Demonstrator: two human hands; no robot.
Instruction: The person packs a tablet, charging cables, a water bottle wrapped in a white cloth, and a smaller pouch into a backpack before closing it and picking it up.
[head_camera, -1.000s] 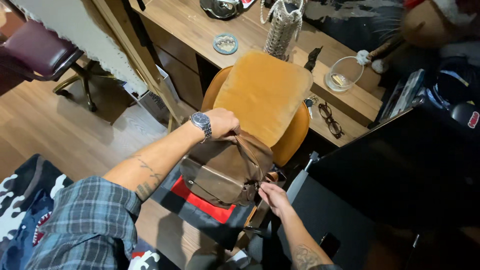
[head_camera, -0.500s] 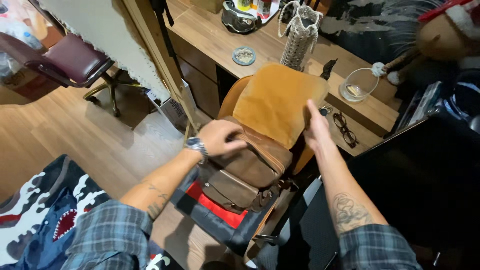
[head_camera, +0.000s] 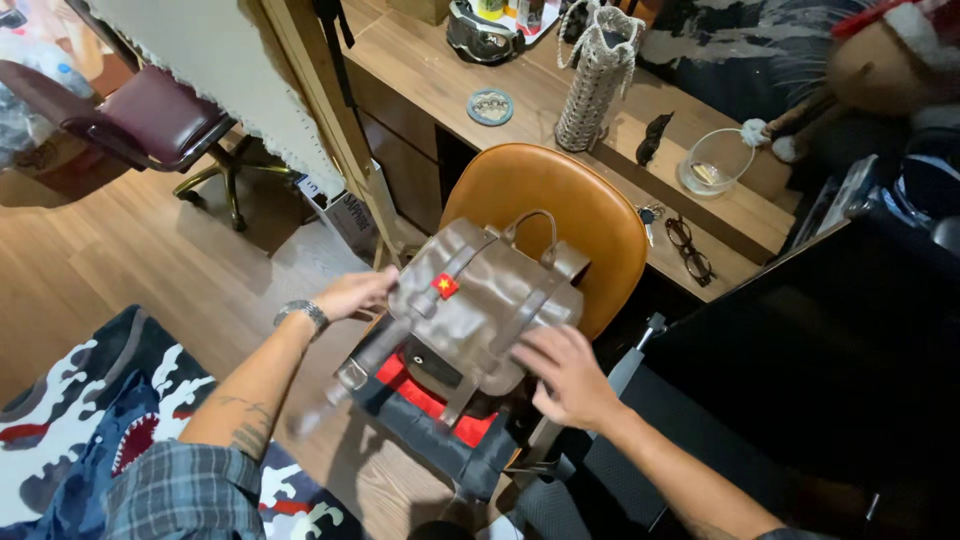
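Note:
A brown leather backpack (head_camera: 485, 295) with two straps and a small red patch stands upright on an orange chair (head_camera: 560, 200), its flap side facing me. My left hand (head_camera: 352, 293), with a wristwatch, holds the bag's left edge. At the bag's lower right front, my right hand (head_camera: 565, 375) rests with its fingers spread. One loose strap (head_camera: 345, 385) hangs down at the lower left, blurred.
A wooden desk (head_camera: 520, 100) behind the chair carries a woven bottle holder (head_camera: 597, 75), a round coaster, a glass bowl and eyeglasses (head_camera: 690, 250). A maroon chair (head_camera: 150, 115) stands at the left. A black surface (head_camera: 830, 340) fills the right. A patterned rug (head_camera: 90, 430) lies below.
The tan cushion that lay on the chair is gone from view. The backpack now stands upright with its front toward me, and my right hand has come down onto its lower front.

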